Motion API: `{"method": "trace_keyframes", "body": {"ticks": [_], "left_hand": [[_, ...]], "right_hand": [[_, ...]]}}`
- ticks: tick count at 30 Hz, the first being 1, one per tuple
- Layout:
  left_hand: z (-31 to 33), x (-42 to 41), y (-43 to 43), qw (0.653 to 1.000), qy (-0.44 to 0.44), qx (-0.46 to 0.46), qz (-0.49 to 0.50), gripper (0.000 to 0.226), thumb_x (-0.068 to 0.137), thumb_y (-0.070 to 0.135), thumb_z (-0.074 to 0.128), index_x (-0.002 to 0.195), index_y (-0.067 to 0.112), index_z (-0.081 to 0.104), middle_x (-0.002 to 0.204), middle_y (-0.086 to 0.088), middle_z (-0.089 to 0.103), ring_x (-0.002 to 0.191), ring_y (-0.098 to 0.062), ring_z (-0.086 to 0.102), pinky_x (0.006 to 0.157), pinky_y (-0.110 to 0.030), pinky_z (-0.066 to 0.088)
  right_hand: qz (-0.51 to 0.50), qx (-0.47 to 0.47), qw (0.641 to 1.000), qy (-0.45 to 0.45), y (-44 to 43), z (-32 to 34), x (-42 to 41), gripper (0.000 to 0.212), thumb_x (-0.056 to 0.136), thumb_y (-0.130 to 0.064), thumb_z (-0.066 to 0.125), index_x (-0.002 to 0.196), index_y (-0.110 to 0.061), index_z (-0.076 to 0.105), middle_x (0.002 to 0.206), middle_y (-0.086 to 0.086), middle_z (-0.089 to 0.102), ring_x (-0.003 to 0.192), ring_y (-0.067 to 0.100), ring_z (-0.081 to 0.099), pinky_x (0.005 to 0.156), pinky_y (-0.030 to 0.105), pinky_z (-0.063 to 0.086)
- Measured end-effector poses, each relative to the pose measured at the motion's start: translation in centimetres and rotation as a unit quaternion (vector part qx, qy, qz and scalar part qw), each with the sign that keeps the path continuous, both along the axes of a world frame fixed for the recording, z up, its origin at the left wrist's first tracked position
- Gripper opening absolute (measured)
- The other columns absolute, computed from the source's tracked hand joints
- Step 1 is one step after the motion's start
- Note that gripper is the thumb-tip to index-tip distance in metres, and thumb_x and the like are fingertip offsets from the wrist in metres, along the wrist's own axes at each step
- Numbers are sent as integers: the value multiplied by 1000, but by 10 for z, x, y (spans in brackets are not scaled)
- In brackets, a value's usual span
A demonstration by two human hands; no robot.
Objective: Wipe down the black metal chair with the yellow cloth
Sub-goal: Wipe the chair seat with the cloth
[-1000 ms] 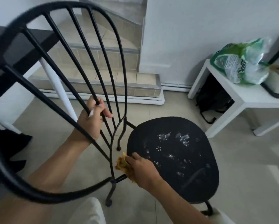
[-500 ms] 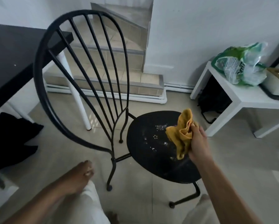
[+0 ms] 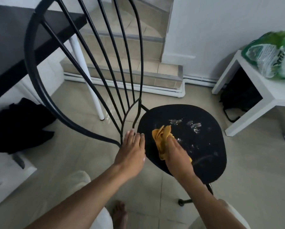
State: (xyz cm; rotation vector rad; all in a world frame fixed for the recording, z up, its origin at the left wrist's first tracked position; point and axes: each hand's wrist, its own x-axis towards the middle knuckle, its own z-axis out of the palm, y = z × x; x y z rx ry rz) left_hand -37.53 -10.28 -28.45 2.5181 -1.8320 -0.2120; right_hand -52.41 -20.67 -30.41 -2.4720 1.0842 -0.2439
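Note:
The black metal chair (image 3: pixel 204 151) stands in front of me, its round seat to the right and its fan-shaped barred back (image 3: pixel 82 66) rising to the left. Wet smears glisten on the seat. My right hand (image 3: pixel 177 156) presses the bunched yellow cloth (image 3: pixel 161 138) flat onto the near left part of the seat. My left hand (image 3: pixel 131 152) reaches out with fingers extended, its fingertips at the junction where the back meets the seat; whether it grips the frame I cannot tell.
A black-topped table (image 3: pixel 14 38) with white legs stands at the left, dark fabric (image 3: pixel 17 126) on the floor below it. Tiled steps (image 3: pixel 130 70) lie behind the chair. A white side table (image 3: pixel 260 90) at the right carries a green plastic bag (image 3: pixel 275 55).
My right hand has brought the cloth down from above the seat and pressed it onto the seat's near left. My left hand rose from my lap to the base of the chair back.

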Motion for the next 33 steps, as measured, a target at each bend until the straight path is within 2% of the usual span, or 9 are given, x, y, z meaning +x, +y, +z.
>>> {"method": "trace_keyframes", "body": {"ticks": [1,3,8,13,18,23,26,29,33], "left_hand": [[-6,2,-6,997,-57,49,-4,72,99,31,41,152,1,3,158,-22,12,147,-41,1,120,-49,1],[-20,4,-16,987,-105,120,-2,82,98,36,44,150,-2,-6,158,-26,4,145,-47,-4,119,-54,-2],[-52,12,-36,981,-59,178,51,110,88,58,52,146,-3,-19,157,-27,-9,144,-46,-10,118,-53,-3],[-71,23,-46,979,106,143,99,123,83,53,64,143,3,-31,155,-15,-30,143,-32,-25,121,-46,0],[-72,23,-46,983,58,156,83,125,82,54,62,140,-1,-35,150,-18,-38,138,-31,-35,118,-52,-7],[-67,24,-45,979,85,177,63,112,86,49,50,141,-2,-32,149,-21,-39,138,-32,-36,116,-55,-10],[-62,25,-46,975,169,115,87,93,92,38,43,146,1,-24,155,-16,-29,143,-25,-29,118,-48,-12],[-67,23,-51,974,186,4,126,69,98,28,30,152,3,-5,162,-12,-6,148,-19,-12,119,-47,-9],[-85,21,-52,976,142,-77,148,65,98,24,34,153,5,6,162,-9,11,150,-18,1,120,-49,-3]], "right_hand": [[53,-31,997,35,6,-11,1,44,97,-20,48,141,-21,41,148,0,43,133,19,45,113,37,35],[137,-79,985,72,10,-31,4,46,101,-36,34,145,-24,39,153,-4,36,145,17,25,120,39,14],[189,-63,976,89,-2,-56,8,54,103,-51,15,151,-27,12,158,-11,7,148,10,-6,121,37,-6],[224,-87,964,113,-23,-60,29,56,101,-49,4,152,-27,4,160,-9,3,149,14,-6,122,43,-1],[170,-91,974,123,-49,-66,68,54,101,-44,8,152,-28,4,161,-8,2,149,17,-6,121,44,0],[104,-47,984,139,-78,-66,98,60,96,-46,0,153,-28,0,162,-6,-6,148,24,-14,118,49,-12],[96,-22,987,129,-73,-62,97,59,98,-48,1,154,-29,2,162,-7,-7,148,23,-16,118,49,-13],[133,-5,987,95,-53,-53,72,65,94,-51,-5,153,-31,10,162,-9,1,149,19,-11,120,46,-7],[174,-88,975,108,-43,-44,48,54,100,-47,12,143,-30,39,152,-5,37,141,24,28,115,46,21]]}}
